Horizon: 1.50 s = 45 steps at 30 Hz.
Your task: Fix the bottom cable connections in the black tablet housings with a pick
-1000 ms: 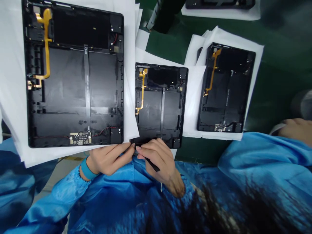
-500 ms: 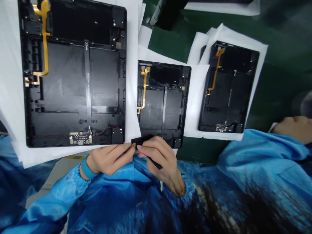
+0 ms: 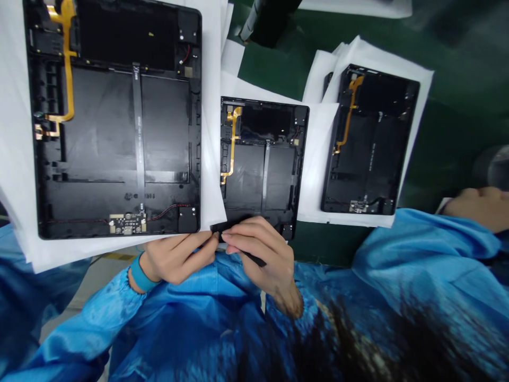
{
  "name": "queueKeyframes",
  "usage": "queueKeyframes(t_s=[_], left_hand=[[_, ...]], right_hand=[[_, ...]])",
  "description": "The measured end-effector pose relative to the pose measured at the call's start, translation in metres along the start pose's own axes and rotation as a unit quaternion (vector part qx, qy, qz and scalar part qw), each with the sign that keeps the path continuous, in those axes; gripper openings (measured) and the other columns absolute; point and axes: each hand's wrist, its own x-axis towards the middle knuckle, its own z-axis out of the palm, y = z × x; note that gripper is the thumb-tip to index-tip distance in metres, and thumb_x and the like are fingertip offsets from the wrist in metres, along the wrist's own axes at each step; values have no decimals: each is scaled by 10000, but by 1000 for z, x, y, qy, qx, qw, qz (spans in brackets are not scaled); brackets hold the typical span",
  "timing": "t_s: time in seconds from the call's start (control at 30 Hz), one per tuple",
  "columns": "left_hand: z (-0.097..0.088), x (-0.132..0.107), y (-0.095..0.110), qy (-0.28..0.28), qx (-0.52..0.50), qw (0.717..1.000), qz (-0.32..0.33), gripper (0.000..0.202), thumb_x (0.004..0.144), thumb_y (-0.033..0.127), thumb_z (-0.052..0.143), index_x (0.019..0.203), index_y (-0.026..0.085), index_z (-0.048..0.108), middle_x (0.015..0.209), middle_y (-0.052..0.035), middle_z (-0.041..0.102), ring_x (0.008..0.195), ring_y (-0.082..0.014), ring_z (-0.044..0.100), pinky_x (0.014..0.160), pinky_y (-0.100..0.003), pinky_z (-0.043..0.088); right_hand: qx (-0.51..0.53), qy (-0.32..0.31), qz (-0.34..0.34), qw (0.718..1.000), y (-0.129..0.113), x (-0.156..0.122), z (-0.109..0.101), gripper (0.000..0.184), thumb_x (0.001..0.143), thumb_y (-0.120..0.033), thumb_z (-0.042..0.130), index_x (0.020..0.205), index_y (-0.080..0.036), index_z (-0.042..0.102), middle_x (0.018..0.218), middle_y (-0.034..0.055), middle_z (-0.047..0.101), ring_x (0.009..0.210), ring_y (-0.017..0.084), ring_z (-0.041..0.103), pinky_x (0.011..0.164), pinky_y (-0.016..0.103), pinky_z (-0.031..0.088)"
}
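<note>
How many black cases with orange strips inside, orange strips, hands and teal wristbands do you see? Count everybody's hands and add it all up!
Black cases: 3
Orange strips: 3
Hands (left hand, right hand, co-worker's hand): 3
Teal wristband: 1
Total: 10

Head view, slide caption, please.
Bare right hand holds a slim black stick beside the bare left hand, near a black rectangular device housing.
</note>
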Motion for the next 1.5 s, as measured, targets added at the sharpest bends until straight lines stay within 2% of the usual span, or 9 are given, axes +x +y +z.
queueKeyframes(t_s=[0.2,0.33,0.53,0.63,0.73,0.9,1.0,1.23,1.5], left_hand=[[0,-8,2,-92,52,993,57,315,1024,428,496,1050,223,735,1086,59,746,972,-121,736,786,-203,631],[0,-3,1,-26,30,999,16,256,950,443,653,1055,227,741,1083,42,751,1001,-127,734,820,-196,647],[-3,8,-1,-11,2,1000,-21,197,970,424,587,1020,284,715,974,144,745,866,-40,721,741,-139,584],[-4,9,0,7,-20,1000,-23,156,944,367,642,1012,255,727,981,94,755,898,-76,733,737,-157,601],[-4,9,1,-2,-17,1000,-17,165,948,346,639,1017,229,731,988,53,760,924,-101,741,740,-172,608],[-4,8,2,-2,5,1000,-16,170,961,367,587,982,272,727,972,118,750,897,-63,733,708,-146,585],[-4,6,1,-41,52,998,16,256,993,417,498,994,295,723,1011,142,746,886,-55,731,701,-154,579],[-2,12,0,25,-22,999,-19,129,922,311,669,980,229,749,954,55,751,892,-89,725,669,-166,569],[0,10,2,35,-37,998,-33,136,897,291,707,1002,209,730,944,31,752,859,-107,725,672,-201,571]], right_hand=[[2,10,7,1000,0,-2,2,273,920,-62,668,1110,-251,720,1008,49,778,902,202,716,723,388,642],[2,14,13,1000,-1,-2,2,280,918,-51,661,1095,-258,723,1001,42,787,905,202,726,729,392,650],[-2,17,17,1000,0,-2,3,302,911,-32,649,1079,-269,731,988,27,793,895,205,737,717,385,652],[2,22,18,1000,1,-3,3,289,911,-40,654,1075,-263,735,979,29,793,892,207,734,716,385,651],[18,23,8,1000,3,-3,4,270,902,-44,665,1073,-238,743,989,49,796,888,214,738,719,389,650],[26,15,7,1000,3,-4,4,281,908,-70,672,1117,-248,734,1018,61,799,897,223,741,727,410,653],[22,10,1,1000,3,-3,4,281,905,-48,660,1104,-231,735,1015,69,799,902,220,741,728,401,655],[5,8,-2,1000,2,-2,4,265,919,-44,628,1083,-226,730,1010,64,798,900,213,745,723,393,659],[-12,18,-7,1000,3,-4,5,290,899,-17,623,1080,-222,718,988,60,798,867,211,746,692,383,652]])
